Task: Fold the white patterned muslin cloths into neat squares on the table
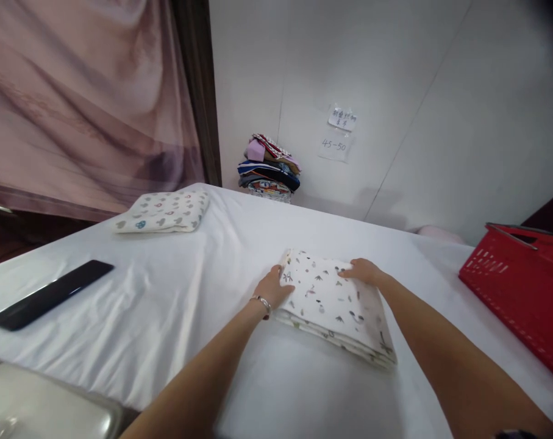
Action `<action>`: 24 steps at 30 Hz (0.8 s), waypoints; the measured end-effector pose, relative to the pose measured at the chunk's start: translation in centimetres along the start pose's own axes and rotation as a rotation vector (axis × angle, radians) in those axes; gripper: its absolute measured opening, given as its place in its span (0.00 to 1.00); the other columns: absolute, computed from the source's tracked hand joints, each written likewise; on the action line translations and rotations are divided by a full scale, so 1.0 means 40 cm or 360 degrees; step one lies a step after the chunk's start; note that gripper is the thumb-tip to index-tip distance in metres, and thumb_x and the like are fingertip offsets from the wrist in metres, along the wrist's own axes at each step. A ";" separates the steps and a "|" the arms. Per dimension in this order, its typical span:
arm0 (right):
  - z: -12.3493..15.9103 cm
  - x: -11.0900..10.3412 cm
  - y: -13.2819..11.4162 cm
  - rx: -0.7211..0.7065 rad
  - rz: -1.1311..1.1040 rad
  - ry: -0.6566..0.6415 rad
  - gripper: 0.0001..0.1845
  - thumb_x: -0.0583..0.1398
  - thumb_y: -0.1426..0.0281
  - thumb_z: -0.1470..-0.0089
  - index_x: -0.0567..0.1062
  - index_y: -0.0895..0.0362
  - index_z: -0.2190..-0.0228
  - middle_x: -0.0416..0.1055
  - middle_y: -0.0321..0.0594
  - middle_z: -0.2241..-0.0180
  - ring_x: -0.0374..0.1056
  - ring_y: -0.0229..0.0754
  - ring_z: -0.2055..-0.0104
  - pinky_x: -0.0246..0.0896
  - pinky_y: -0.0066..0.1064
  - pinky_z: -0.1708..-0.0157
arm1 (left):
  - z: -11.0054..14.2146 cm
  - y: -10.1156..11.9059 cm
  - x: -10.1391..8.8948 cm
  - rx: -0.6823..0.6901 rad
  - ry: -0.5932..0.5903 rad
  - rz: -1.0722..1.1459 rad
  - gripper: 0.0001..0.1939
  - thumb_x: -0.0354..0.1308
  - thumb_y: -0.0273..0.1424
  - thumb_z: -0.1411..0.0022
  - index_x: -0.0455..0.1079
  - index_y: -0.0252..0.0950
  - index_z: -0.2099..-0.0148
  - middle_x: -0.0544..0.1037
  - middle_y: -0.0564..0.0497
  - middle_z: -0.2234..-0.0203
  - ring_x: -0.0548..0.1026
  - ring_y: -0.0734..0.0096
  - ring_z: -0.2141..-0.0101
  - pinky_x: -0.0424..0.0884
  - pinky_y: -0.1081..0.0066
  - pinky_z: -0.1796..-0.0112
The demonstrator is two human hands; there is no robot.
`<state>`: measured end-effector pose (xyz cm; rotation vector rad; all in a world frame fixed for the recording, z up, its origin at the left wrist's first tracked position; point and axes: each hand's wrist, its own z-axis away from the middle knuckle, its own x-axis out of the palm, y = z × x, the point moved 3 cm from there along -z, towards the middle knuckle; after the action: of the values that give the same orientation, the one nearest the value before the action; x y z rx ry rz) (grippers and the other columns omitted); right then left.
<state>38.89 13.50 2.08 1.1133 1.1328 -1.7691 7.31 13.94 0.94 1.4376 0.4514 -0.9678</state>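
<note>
A folded white cloth with small printed figures lies on the white sheet-covered table in front of me. My left hand grips its left edge, thumb on top and fingers curled around the side. A bracelet sits on that wrist. My right hand rests on the cloth's far right corner with the fingers curled over the edge.
Another folded patterned cloth lies at the table's far left. A long black flat object rests near the left edge. A red plastic basket stands at the right. A stack of folded clothes sits against the wall.
</note>
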 end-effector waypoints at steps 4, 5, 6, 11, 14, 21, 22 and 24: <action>0.043 -0.006 0.047 0.0174 -0.0158 -0.0088 0.43 0.60 0.45 0.71 0.70 0.62 0.57 0.65 0.55 0.53 0.62 0.57 0.53 0.57 0.37 0.59 | -0.117 0.048 -0.036 0.0178 0.0058 -0.0120 0.35 0.58 0.38 0.53 0.50 0.39 0.43 0.66 0.45 0.52 0.67 0.63 0.54 0.62 0.71 0.58; 0.063 -0.003 0.059 0.0221 -0.0258 -0.0134 0.42 0.60 0.45 0.70 0.70 0.62 0.57 0.65 0.55 0.53 0.63 0.56 0.54 0.59 0.36 0.61 | -0.147 0.067 -0.050 0.0241 0.0091 -0.0161 0.34 0.57 0.37 0.52 0.51 0.39 0.44 0.65 0.46 0.51 0.67 0.64 0.54 0.62 0.71 0.58; 0.085 0.002 0.069 0.0255 -0.0376 -0.0188 0.42 0.60 0.45 0.70 0.70 0.62 0.58 0.65 0.55 0.53 0.64 0.54 0.55 0.60 0.35 0.62 | -0.174 0.085 -0.064 0.0310 0.0139 -0.0190 0.32 0.56 0.37 0.50 0.52 0.40 0.44 0.64 0.46 0.50 0.67 0.64 0.55 0.62 0.71 0.58; 0.206 0.037 0.106 0.0291 -0.0877 -0.0279 0.34 0.59 0.46 0.66 0.71 0.60 0.63 0.69 0.50 0.58 0.67 0.46 0.60 0.62 0.29 0.69 | -0.218 0.099 -0.090 0.0267 0.0275 -0.0202 0.25 0.50 0.35 0.45 0.54 0.39 0.45 0.62 0.46 0.48 0.67 0.67 0.55 0.61 0.73 0.56; 0.257 0.046 0.118 0.0310 -0.1081 -0.0258 0.30 0.58 0.47 0.63 0.71 0.59 0.67 0.71 0.48 0.61 0.67 0.43 0.63 0.62 0.27 0.72 | -0.175 0.063 -0.058 0.0337 0.0294 -0.0172 0.22 0.49 0.37 0.44 0.58 0.38 0.47 0.61 0.47 0.48 0.63 0.67 0.51 0.58 0.73 0.52; 0.276 0.028 0.087 0.0241 -0.1018 -0.0220 0.27 0.57 0.49 0.59 0.72 0.58 0.66 0.71 0.46 0.61 0.67 0.43 0.62 0.62 0.28 0.69 | 0.048 0.059 0.041 0.0731 0.0448 -0.0210 0.22 0.48 0.41 0.43 0.61 0.36 0.49 0.59 0.46 0.46 0.52 0.63 0.44 0.47 0.65 0.45; 0.274 0.027 0.080 0.0235 -0.0959 -0.0186 0.27 0.58 0.50 0.60 0.72 0.58 0.65 0.71 0.46 0.60 0.67 0.44 0.61 0.62 0.28 0.67 | 0.079 0.069 0.055 0.0814 0.0396 -0.0219 0.22 0.47 0.41 0.43 0.61 0.38 0.48 0.60 0.47 0.46 0.51 0.63 0.44 0.46 0.62 0.45; 0.279 0.032 0.070 0.0237 -0.0901 -0.0128 0.28 0.58 0.50 0.61 0.71 0.59 0.64 0.69 0.47 0.58 0.66 0.45 0.60 0.62 0.30 0.65 | 0.128 0.081 0.077 0.0921 0.0239 -0.0242 0.19 0.46 0.42 0.42 0.62 0.43 0.50 0.61 0.51 0.46 0.51 0.64 0.44 0.45 0.58 0.45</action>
<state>37.94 1.96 2.65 0.8403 1.3756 -2.3398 10.10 7.76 1.26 2.0297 0.4115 -1.1751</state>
